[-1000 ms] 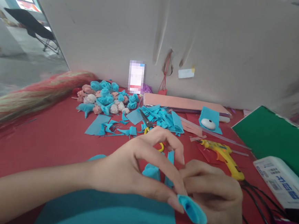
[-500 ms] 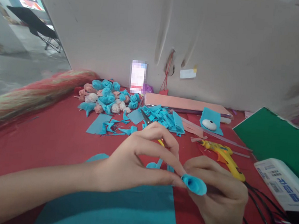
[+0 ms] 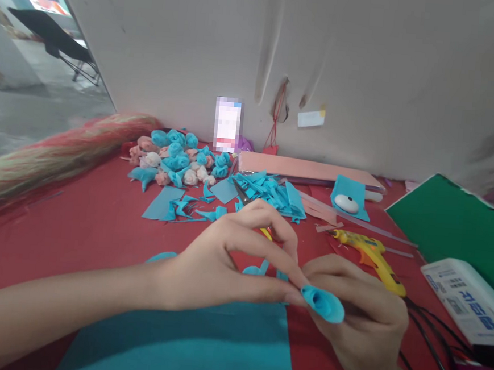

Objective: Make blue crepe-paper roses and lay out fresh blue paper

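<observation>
A small roll of blue crepe paper [image 3: 326,306], wound like a rosebud with its open end toward me, is held between both hands. My left hand [image 3: 241,253] pinches its near left edge between thumb and forefinger. Behind and below the roll, my right hand [image 3: 360,313] is closed around its lower part, which is hidden by the fingers. Under my left arm lies a large blue sheet [image 3: 200,341] on the red tabletop [image 3: 110,237]. Small blue paper pieces [image 3: 256,269] show past my left hand, and scissors [image 3: 241,193] lie partly hidden behind it.
Finished blue, pink and white paper roses [image 3: 176,159] are heaped at the back left, beside blue paper strips [image 3: 267,192]. On the right are a yellow glue gun [image 3: 372,257] with its cable, a white box [image 3: 462,304] and a green board [image 3: 457,230]. A pale wall [image 3: 176,48] stands behind.
Both hands stay almost in place, still gripping the blue roll. Its outer edge has shifted very slightly to the right, and the view has tipped a little.
</observation>
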Tool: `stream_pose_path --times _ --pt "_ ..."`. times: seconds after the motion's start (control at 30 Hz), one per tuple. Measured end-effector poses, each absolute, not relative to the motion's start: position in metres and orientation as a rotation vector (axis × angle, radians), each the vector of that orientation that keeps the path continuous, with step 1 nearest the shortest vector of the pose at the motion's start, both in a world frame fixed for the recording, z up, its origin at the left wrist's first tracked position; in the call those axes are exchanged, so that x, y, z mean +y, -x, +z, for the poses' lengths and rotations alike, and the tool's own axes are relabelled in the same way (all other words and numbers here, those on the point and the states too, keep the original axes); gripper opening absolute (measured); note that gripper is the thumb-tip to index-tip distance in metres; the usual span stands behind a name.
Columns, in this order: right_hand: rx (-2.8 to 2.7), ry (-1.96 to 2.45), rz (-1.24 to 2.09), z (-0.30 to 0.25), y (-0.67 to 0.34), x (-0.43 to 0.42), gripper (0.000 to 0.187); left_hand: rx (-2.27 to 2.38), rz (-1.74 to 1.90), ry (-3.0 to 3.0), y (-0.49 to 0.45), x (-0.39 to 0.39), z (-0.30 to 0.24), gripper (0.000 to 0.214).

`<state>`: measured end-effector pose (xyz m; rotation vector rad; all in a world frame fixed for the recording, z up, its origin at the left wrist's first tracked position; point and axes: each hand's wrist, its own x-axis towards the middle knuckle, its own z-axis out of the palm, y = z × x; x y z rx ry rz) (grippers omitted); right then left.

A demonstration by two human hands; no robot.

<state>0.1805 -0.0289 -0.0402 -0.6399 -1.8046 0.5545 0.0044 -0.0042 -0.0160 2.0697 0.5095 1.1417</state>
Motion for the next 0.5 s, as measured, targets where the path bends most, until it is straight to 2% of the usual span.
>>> stream_pose_path --times 0.5 --pt "-1.757 0.702 0.475 -0.0413 -0.1761 -0.0303 0.014 0.534 1.283 -2.171 -0.0056 -0.0083 -0.0176 0.003"
